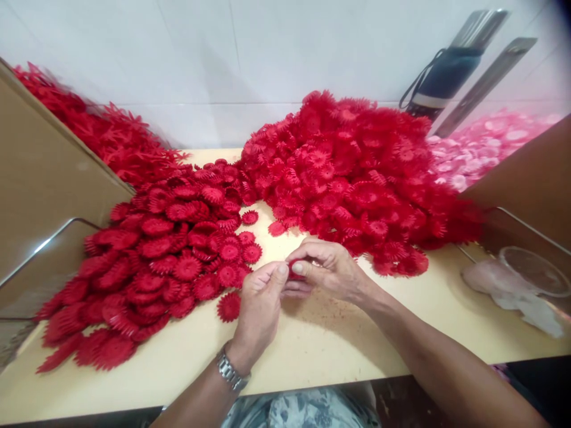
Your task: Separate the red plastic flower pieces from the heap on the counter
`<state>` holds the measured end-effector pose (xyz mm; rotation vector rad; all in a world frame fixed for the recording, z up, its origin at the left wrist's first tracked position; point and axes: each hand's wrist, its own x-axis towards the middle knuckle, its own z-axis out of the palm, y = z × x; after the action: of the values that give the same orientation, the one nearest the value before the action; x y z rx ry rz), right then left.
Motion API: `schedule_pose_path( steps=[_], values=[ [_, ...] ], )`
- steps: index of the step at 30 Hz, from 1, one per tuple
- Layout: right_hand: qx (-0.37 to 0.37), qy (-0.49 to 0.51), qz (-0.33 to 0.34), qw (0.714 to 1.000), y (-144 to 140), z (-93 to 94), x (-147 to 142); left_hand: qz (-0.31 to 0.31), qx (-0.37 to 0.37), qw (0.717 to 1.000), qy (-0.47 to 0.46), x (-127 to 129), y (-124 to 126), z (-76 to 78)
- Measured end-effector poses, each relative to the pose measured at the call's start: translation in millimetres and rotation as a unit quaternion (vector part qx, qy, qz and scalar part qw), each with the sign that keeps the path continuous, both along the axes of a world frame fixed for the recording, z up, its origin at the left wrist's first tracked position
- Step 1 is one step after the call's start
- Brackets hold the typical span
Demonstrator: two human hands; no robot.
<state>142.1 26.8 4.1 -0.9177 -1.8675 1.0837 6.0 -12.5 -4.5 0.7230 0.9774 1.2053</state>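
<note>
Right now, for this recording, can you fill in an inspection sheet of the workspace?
Surface: pale yellow wooden table, bare at the near edge.
Job's things: small red toothed plastic flower piece pinched between both hands; flatter pile of red plastic flower discs left, taller heap behind.
Clutter: clear plastic lidded container and crumpled clear bag at right; pink plastic pieces.
Hands: left hand, wristwatch on; right hand.
Cables: nothing seen.
Surroundings: white wall, cardboard panels at both sides.

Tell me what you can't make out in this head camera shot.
- Red piece pinched between left hand and right hand: fingers hide its shape.
- Dark object against the wall: blurred near the frame's corner, identity unclear.
- Pink pile: blurred, partly behind a cardboard flap.
</note>
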Motion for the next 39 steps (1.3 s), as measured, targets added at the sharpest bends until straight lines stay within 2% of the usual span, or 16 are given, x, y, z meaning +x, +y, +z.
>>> schedule_pose_path(
  steps=[6,10,13,16,21,23,25,31,34,39],
  values=[
    [0.058,-0.047,-0.027,0.997,-4,-1.6,-4,0.024,0.01,0.999,0.029,0,2,-3.0],
    [0.12,-0.074,-0.086,0.986,-7,-11.5,-9,0.036,0.023,0.999,0.025,1,4,-3.3],
    [0.213,-0.102,-0.152,0.96,-7,-18.6,-12,0.052,0.039,0.998,0.015,1,4,-3.3],
    [0.293,-0.14,-0.151,0.934,-6,-20.0,-13,0.058,0.044,0.997,0.02,1,4,-4.6],
    [0.37,-0.177,-0.169,0.896,-7,-16.1,-15,0.063,0.067,0.994,0.063,0,4,-9.2],
    [0.362,-0.18,-0.169,0.899,-9,-15.4,-16,0.061,0.068,0.993,0.076,-1,4,-11.7],
    [0.332,-0.163,-0.158,0.916,-10,-15.1,-18,0.061,0.069,0.991,0.096,-2,3,-14.4],
    [0.19,-0.068,-0.15,0.968,-12,-10.8,-19,0.047,0.063,0.991,0.11,-4,2,-14.5],
    [0.138,-0.056,-0.154,0.977,-12,-8.0,-19,0.052,0.058,0.991,0.108,-4,2,-9.5],
    [0.093,-0.044,-0.158,0.982,-13,-4.9,-17,0.07,0.055,0.99,0.113,-3,3,-2.4]
  ],
)
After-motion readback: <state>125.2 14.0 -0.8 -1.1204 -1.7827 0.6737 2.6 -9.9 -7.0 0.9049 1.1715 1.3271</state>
